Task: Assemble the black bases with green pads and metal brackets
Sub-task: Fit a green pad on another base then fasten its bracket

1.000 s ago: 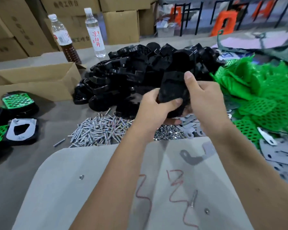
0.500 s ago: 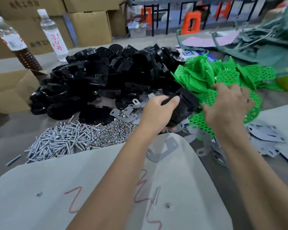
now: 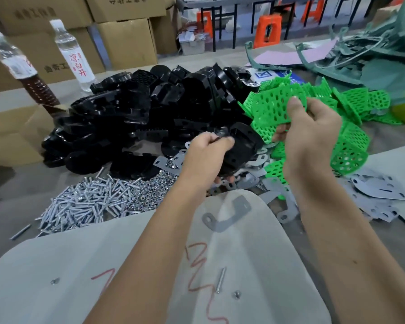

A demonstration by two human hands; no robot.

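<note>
My left hand (image 3: 206, 153) grips a black base (image 3: 241, 148) just above the table, in front of the big heap of black bases (image 3: 150, 113). Beside it, my right hand (image 3: 311, 134) holds a green perforated pad (image 3: 274, 108) lifted off the pile of green pads (image 3: 351, 136), thumb on top and fingers beneath. The pad hangs just right of and above the base, their edges close together. Grey metal brackets (image 3: 379, 190) lie scattered under and right of my hands, and one bracket (image 3: 227, 213) rests on the grey mat.
Piles of bolts (image 3: 80, 206) and nuts (image 3: 147, 195) lie left of my forearm. A grey mat (image 3: 56, 277) with red scribbles carries a loose bolt (image 3: 220, 279). Two bottles (image 3: 73, 54) and cardboard boxes (image 3: 126, 38) stand at the back left; an open carton (image 3: 9, 132) at far left.
My right hand let go of the base, reached into the green pile and came up with a pad. The left hand kept the base. The view swung right.
</note>
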